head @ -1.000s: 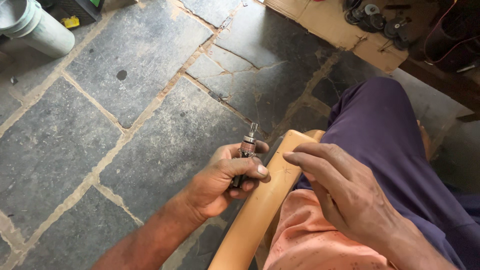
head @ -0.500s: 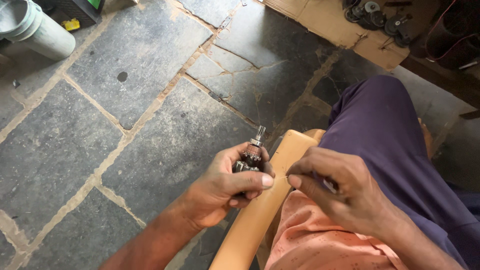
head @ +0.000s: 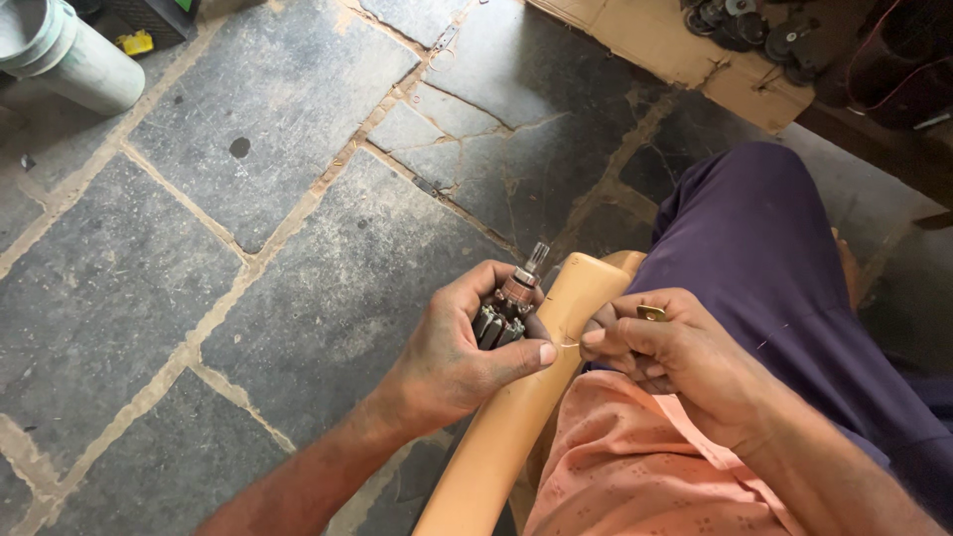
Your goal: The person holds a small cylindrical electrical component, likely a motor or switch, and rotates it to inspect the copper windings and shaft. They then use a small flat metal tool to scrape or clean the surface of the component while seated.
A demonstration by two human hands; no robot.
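Observation:
My left hand (head: 462, 352) grips a small motor armature (head: 506, 306), a dark slotted core with a copper-coloured collar and a thin metal shaft pointing up and away. My right hand (head: 660, 352) sits just to the right of it, fingers pinched on a thin wire (head: 568, 344) that runs toward the left thumb. A small brass-coloured piece (head: 651, 313) shows on top of the right fingers. Both hands hover over the tan wooden arm of a seat (head: 516, 427).
My legs in purple trousers (head: 764, 258) and a pink cloth (head: 615, 476) fill the right side. Grey stone floor slabs (head: 248, 199) lie ahead. A pale bucket (head: 69, 55) stands far left; cardboard (head: 675, 50) with dark metal parts (head: 764, 30) lies at the top right.
My right hand has closed from a loose spread into a pinch on the wire and moved left toward the armature. My left hand has raised and turned the armature slightly.

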